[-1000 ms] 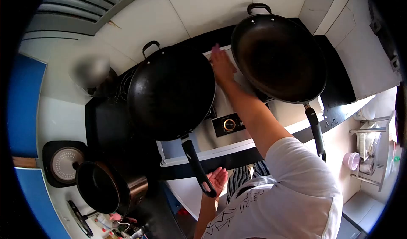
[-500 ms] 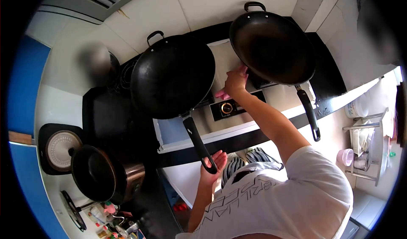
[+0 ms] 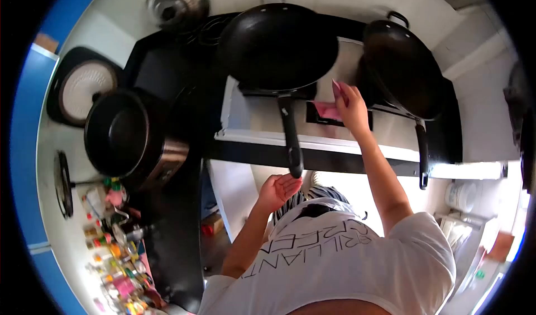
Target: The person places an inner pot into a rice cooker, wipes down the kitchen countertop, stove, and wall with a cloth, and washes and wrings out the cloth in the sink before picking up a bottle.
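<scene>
My right hand (image 3: 352, 109) grips a pink cloth (image 3: 328, 110) over the steel stove top (image 3: 262, 117), between two black woks and above the dark control panel. Palm up and fingers spread, my left hand (image 3: 279, 192) is just below the tip of the left wok's handle (image 3: 291, 142); whether they touch is hard to tell. The left wok (image 3: 279, 47) sits on its burner. At the right is the other wok (image 3: 405, 66), with its handle pointing toward me.
A dark pot (image 3: 120, 133) stands at the left, near a round lid (image 3: 88, 89). A metal pot (image 3: 177, 5) is at the back left. Bottles and jars (image 3: 120, 265) crowd the lower left. A white bucket (image 3: 462, 195) is at the right.
My view has turned and shifted. My right hand has come from the back of the stove toward its front with the pink cloth. My left hand stays near the wok handle's end.
</scene>
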`<move>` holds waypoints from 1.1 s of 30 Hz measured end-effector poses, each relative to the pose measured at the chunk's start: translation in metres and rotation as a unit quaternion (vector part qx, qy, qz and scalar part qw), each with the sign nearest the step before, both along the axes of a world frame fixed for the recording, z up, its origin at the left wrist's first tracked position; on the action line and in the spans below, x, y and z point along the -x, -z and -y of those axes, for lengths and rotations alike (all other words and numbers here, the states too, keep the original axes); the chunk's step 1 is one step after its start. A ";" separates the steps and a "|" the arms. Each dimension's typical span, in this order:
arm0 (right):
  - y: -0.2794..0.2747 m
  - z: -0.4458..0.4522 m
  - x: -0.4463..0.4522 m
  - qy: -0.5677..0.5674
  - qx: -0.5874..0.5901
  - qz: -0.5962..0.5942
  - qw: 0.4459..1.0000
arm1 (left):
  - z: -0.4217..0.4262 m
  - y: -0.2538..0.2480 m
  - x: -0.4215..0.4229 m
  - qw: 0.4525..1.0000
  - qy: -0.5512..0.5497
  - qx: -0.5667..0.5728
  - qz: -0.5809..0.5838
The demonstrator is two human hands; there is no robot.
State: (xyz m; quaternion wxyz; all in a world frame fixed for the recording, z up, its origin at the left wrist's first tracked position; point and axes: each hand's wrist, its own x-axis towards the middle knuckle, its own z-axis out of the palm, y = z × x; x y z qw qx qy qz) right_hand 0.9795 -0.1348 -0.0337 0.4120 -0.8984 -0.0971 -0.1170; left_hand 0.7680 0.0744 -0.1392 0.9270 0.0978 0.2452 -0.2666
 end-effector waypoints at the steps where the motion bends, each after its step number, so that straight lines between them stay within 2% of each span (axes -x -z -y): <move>1: -0.004 -0.010 0.016 -0.026 -0.008 0.036 0.999 | -0.001 -0.002 0.005 1.000 -0.008 -0.022 -0.004; 3: 0.007 -0.035 0.039 -0.067 0.076 0.115 0.988 | -0.005 -0.002 0.013 0.999 -0.021 -0.031 -0.001; 7: 0.071 -0.073 0.037 -0.085 0.251 0.137 0.955 | -0.010 0.001 0.022 0.999 -0.028 -0.023 0.012; 8: 0.094 -0.079 0.030 -0.091 0.285 0.201 0.933 | -0.010 0.000 0.025 0.999 -0.040 -0.028 0.018; 9: 0.106 -0.088 0.026 -0.099 0.280 0.204 0.933 | -0.012 0.001 0.031 0.998 -0.049 -0.031 0.018; 11: 0.103 -0.111 0.019 -0.077 0.179 0.161 0.968 | -0.018 0.004 0.039 0.996 -0.079 -0.006 0.040; 12: 0.102 -0.119 0.018 -0.159 0.138 0.108 0.972 | -0.021 0.006 0.045 0.996 -0.091 -0.001 0.011; 13: 0.106 -0.138 0.019 -0.143 0.151 0.183 0.961 | -0.023 0.003 0.049 0.995 -0.097 -0.005 0.014; 15: 0.093 -0.169 0.015 -0.194 0.123 0.230 0.946 | -0.024 -0.005 0.058 0.991 -0.118 -0.052 -0.036; 17: 0.094 -0.203 0.013 -0.195 0.138 0.231 0.943 | -0.026 -0.003 0.068 0.989 -0.122 -0.071 -0.040; 19: 0.093 -0.238 0.012 -0.234 0.098 0.195 0.947 | -0.029 -0.002 0.075 0.987 -0.135 -0.071 -0.043; 22: 0.101 -0.268 0.012 -0.285 0.099 0.190 0.934 | -0.031 -0.008 0.082 0.986 -0.145 -0.074 -0.042; 23: 0.105 -0.269 0.012 -0.285 0.097 0.188 0.935 | -0.031 -0.010 0.084 0.986 -0.145 -0.077 -0.043; 25: 0.108 -0.265 0.014 -0.381 0.124 0.139 0.905 | -0.030 -0.014 0.085 0.984 -0.160 -0.070 -0.031; 26: 0.106 -0.257 0.017 -0.413 0.098 0.160 0.891 | -0.030 -0.015 0.083 0.984 -0.158 -0.072 -0.029; 29: 0.103 -0.222 0.030 -0.417 0.064 0.218 0.880 | -0.027 -0.018 0.074 0.988 -0.112 -0.101 -0.044; 33: 0.094 -0.155 0.047 -0.365 0.068 0.218 0.902 | -0.023 -0.003 0.054 0.995 -0.079 -0.052 -0.006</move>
